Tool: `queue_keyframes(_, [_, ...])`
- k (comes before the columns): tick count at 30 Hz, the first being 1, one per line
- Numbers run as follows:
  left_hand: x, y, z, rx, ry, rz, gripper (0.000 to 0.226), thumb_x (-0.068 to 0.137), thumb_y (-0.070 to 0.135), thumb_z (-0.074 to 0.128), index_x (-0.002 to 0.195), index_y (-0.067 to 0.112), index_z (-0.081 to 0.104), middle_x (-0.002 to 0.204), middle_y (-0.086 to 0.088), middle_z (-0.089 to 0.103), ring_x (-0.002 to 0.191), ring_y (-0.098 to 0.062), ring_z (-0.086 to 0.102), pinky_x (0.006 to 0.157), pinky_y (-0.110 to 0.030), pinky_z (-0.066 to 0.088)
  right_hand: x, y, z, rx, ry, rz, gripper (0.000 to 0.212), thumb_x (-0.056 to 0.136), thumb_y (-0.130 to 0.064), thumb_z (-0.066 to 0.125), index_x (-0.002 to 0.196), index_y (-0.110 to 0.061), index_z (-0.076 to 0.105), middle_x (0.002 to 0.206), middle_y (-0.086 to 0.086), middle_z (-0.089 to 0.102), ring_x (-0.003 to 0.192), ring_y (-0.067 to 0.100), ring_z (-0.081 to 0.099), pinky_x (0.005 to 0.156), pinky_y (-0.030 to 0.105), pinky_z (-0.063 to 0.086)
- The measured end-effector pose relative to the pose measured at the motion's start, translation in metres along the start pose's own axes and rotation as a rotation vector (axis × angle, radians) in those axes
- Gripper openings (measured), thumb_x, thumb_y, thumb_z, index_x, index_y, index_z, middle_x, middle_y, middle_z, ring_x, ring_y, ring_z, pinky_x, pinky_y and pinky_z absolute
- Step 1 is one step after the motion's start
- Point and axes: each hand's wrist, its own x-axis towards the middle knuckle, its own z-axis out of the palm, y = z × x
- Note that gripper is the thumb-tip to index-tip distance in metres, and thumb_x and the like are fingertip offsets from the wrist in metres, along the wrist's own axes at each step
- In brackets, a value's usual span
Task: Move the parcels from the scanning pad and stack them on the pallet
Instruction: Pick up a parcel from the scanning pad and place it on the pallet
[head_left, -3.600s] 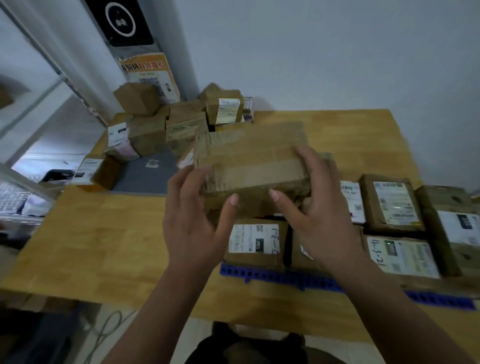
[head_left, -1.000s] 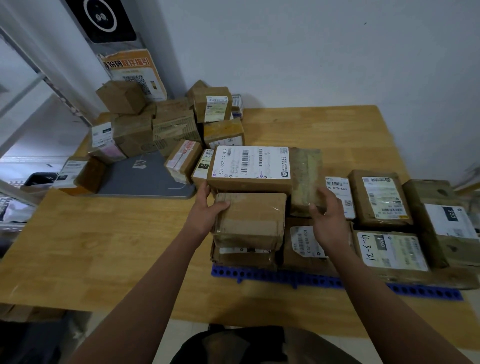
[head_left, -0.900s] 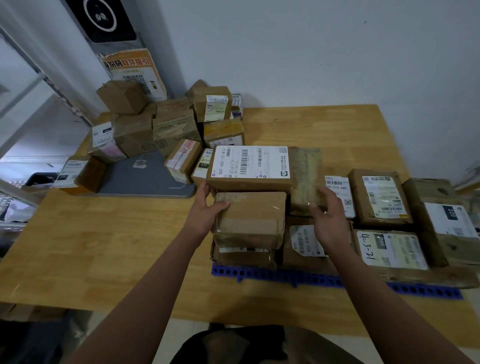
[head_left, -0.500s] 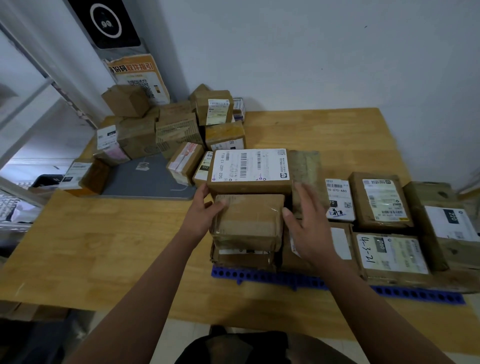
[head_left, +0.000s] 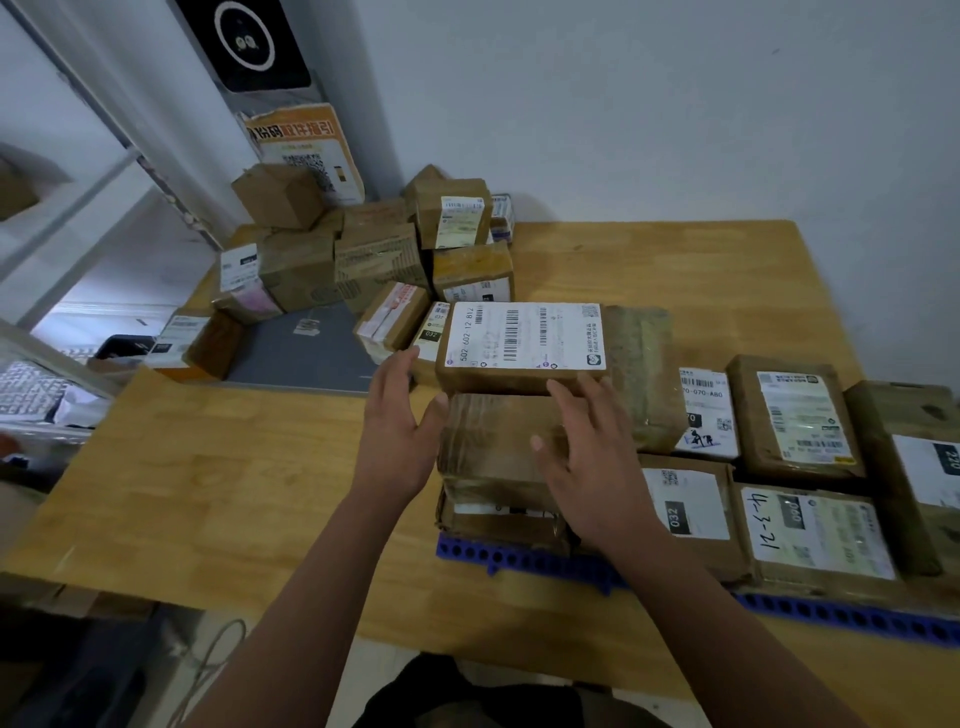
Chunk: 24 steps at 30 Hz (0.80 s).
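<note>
A taped brown parcel (head_left: 491, 447) sits on top of another parcel at the near left corner of the blue pallet (head_left: 524, 558). My left hand (head_left: 397, 431) lies flat against its left side, fingers straight. My right hand (head_left: 592, 457) rests on its top right part, fingers spread. Behind it lies a larger parcel with a big white label (head_left: 524, 338). Several labelled parcels cover the pallet to the right. The grey scanning pad (head_left: 306, 348) lies at the left, ringed by several more parcels (head_left: 379, 260).
The wooden table (head_left: 208, 467) has bare surface at left and behind the pallet. A wall stands behind; a dark scanner device (head_left: 249, 41) and an orange sign (head_left: 306, 150) stand at the back left. Shelving sits at far left.
The parcel I carried 3.6 s ago now lies on the stack. Over the last second my right hand moved left from the parcels at the right onto the top parcel; my left hand stayed at its side.
</note>
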Motion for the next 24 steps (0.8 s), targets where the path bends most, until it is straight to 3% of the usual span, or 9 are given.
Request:
queue_keyframes(4, [0.007, -0.007, -0.018, 0.020, 0.043, 0.035, 0.056, 0.095, 0.022, 0.057, 0.146, 0.022, 0.035, 0.149, 0.002, 0.034, 0.123, 0.007, 0.026, 0.101, -0.021, 0.026, 0.017, -0.021, -0.002, -0.062, -0.020, -0.014, 0.055, 0.098, -0.039, 0.047, 0.150, -0.025, 0.032, 0.161, 0.003, 0.013, 0.149, 0.027, -0.001, 0.121, 0.050, 0.014])
queue_keyframes(10, [0.039, -0.051, -0.060, -0.038, 0.089, -0.070, 0.054, 0.096, 0.025, 0.056, 0.146, 0.027, 0.034, 0.148, 0.007, 0.033, 0.132, -0.003, 0.029, 0.100, -0.021, 0.026, 0.054, -0.076, 0.016, -0.141, -0.081, -0.010, 0.058, 0.096, -0.028, 0.052, 0.150, -0.029, 0.031, 0.162, -0.004, 0.009, 0.150, 0.020, -0.005, 0.120, 0.048, 0.017])
queue_keyframes(13, [0.063, -0.079, -0.083, -0.069, 0.024, -0.130, 0.055, 0.096, 0.023, 0.057, 0.146, 0.028, 0.033, 0.148, 0.006, 0.033, 0.134, -0.009, 0.032, 0.098, -0.020, 0.027, 0.079, -0.112, 0.040, -0.132, -0.135, 0.001, 0.058, 0.098, -0.028, 0.051, 0.150, -0.031, 0.028, 0.162, -0.006, 0.006, 0.150, 0.017, -0.007, 0.120, 0.040, 0.008])
queue_keyframes(18, [0.108, -0.136, -0.122, -0.028, -0.078, -0.145, 0.058, 0.095, 0.023, 0.057, 0.147, 0.028, 0.032, 0.149, 0.004, 0.032, 0.133, -0.012, 0.035, 0.097, -0.019, 0.028, 0.125, -0.172, 0.096, -0.123, -0.186, -0.008, 0.057, 0.095, -0.026, 0.055, 0.149, -0.029, 0.033, 0.160, -0.003, 0.013, 0.149, 0.021, 0.004, 0.119, 0.047, 0.020])
queue_keyframes(24, [0.159, -0.203, -0.148, -0.025, -0.210, -0.174, 0.056, 0.095, 0.023, 0.056, 0.146, 0.029, 0.034, 0.148, 0.004, 0.033, 0.129, -0.016, 0.041, 0.090, -0.020, 0.032, 0.175, -0.228, 0.160, -0.058, -0.277, 0.149, 0.056, 0.099, -0.028, 0.051, 0.148, -0.035, 0.026, 0.160, -0.011, 0.006, 0.148, 0.015, 0.004, 0.118, 0.037, 0.019])
